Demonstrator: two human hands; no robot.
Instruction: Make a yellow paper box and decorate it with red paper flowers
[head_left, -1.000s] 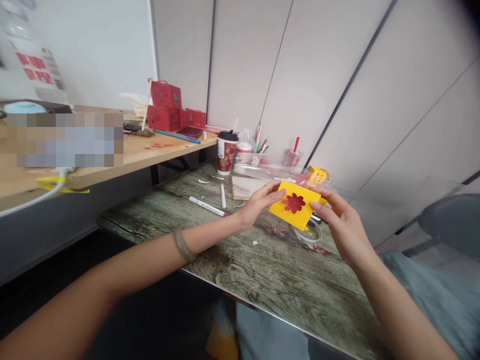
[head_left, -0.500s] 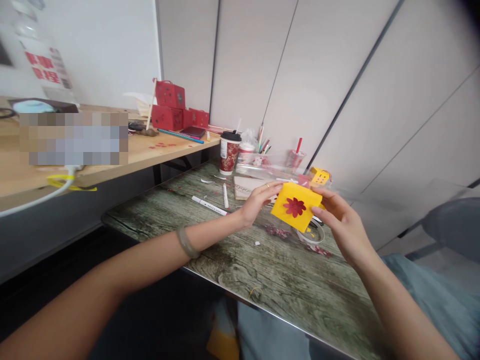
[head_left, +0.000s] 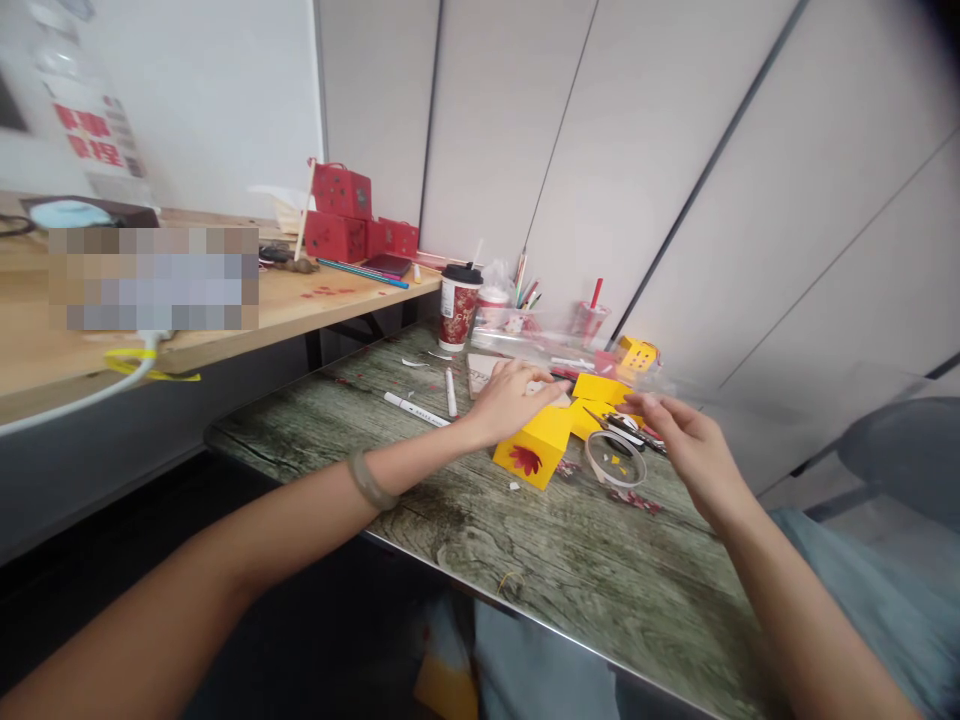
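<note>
My left hand is over a yellow paper box, its fingers on the box's top and far side. The box rests on the dark wood-grain table; a red paper flower marks its near face. My right hand hovers to the right with loosely curved fingers and nothing visible in them. Its fingertips are close to a folded yellow paper piece and scissors. In front of the scissors lies a roll of tape with small yellow scraps inside its ring.
White markers and a notebook lie left of the box. Farther back are a lidded coffee cup, pencils and another yellow box. Red paper boxes stand on the higher wooden desk at left.
The yellow box has come down and left onto the table, with my left hand on it. My right hand has let go of it, uncovering the scissors and folded yellow paper.
</note>
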